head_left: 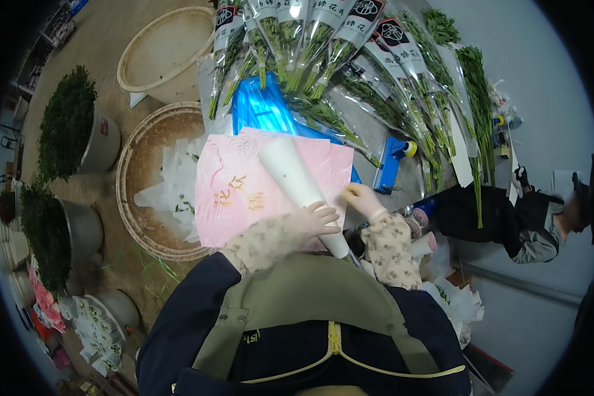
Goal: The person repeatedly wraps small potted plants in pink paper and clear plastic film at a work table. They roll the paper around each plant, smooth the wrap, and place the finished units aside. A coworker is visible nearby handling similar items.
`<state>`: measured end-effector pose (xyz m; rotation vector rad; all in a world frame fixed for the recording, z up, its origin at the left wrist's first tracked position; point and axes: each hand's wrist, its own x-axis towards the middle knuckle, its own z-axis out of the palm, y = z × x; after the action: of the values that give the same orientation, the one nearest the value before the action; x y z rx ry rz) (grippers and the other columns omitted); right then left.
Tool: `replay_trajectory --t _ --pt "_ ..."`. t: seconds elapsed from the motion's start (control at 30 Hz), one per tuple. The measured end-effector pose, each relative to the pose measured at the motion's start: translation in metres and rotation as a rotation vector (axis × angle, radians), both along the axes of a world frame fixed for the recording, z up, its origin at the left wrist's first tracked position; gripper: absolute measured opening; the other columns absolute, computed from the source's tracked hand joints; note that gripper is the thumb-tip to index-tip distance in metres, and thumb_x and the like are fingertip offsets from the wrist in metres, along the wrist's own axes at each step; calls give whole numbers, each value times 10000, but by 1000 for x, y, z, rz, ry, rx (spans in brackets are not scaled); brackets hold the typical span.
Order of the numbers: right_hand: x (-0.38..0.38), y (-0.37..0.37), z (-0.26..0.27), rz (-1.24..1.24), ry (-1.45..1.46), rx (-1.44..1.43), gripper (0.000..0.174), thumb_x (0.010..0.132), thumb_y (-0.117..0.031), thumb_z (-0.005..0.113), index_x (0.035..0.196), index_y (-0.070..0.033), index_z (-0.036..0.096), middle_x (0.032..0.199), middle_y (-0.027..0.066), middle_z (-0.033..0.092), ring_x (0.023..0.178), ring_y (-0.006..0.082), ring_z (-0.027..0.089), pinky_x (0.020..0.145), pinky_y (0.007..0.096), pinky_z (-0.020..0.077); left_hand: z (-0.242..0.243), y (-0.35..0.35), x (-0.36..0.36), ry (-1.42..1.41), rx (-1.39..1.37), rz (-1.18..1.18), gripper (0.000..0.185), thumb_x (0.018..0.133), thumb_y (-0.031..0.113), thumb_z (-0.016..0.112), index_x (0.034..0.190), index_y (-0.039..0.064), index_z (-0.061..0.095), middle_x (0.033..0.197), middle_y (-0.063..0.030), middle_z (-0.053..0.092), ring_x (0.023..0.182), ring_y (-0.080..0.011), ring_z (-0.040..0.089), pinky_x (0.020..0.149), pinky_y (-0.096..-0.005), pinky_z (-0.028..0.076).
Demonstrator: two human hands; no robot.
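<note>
A white tapered paper-wrapped roll (297, 173) lies slantwise on pink printed wrapping paper (227, 208), its wide end away from me. What is inside the roll is hidden. My left hand (321, 220), in a pale glove, lies across the roll's narrower part with its fingers spread. At the paper's right edge is my right hand (361, 199), also gloved, fingers curled; whether they pinch the paper cannot be made out. A blue tape dispenser (388, 166) with a yellow-rimmed roll stands just beyond my right hand. Blue plastic film (260, 106) extends beyond the pink paper.
Sleeved bunches of green stems (321, 49) fan across the table's far side. Left of it stand a round tub (123, 173) holding white-wrapped flowers and another tub (123, 69). Buckets of greenery (67, 123) are farther left. A person (539, 227) is at the right.
</note>
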<state>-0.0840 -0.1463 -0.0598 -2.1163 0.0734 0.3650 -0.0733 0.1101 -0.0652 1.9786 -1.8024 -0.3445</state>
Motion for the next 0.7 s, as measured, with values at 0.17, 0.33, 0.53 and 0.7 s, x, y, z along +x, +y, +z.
replay_trajectory --t 0.17,0.33,0.53,0.7 --pt "76 114 57 208 308 -362 427 896 -435 676 942 -13 727 838 154 719 785 291 695 696 393 523 -27 -9 -8 -217 -24 68 454 863 215 596 1313 277 602 1401 4 564 1423 -248 404 1209 -521 265" --pt "79 101 54 234 603 -570 701 854 -644 634 1042 23 737 975 198 742 910 347 713 819 431 527 -49 -5 -9 273 -204 137 369 815 48 591 1110 223 727 1161 -43 686 1241 -255 567 1142 -457 350" --pt "0 83 -23 -35 262 -204 803 842 -594 674 1267 84 604 1228 314 641 1119 405 651 968 442 499 -59 54 2 904 -796 685 150 832 -56 617 972 -35 666 934 -165 705 875 -268 680 803 -370 586" --pt "-50 106 -17 16 190 -44 838 758 -515 768 1308 69 526 1177 297 643 1097 433 637 960 453 503 -67 99 14 2253 -562 926 96 828 45 623 900 -19 615 864 -147 665 748 -248 619 790 -386 563"
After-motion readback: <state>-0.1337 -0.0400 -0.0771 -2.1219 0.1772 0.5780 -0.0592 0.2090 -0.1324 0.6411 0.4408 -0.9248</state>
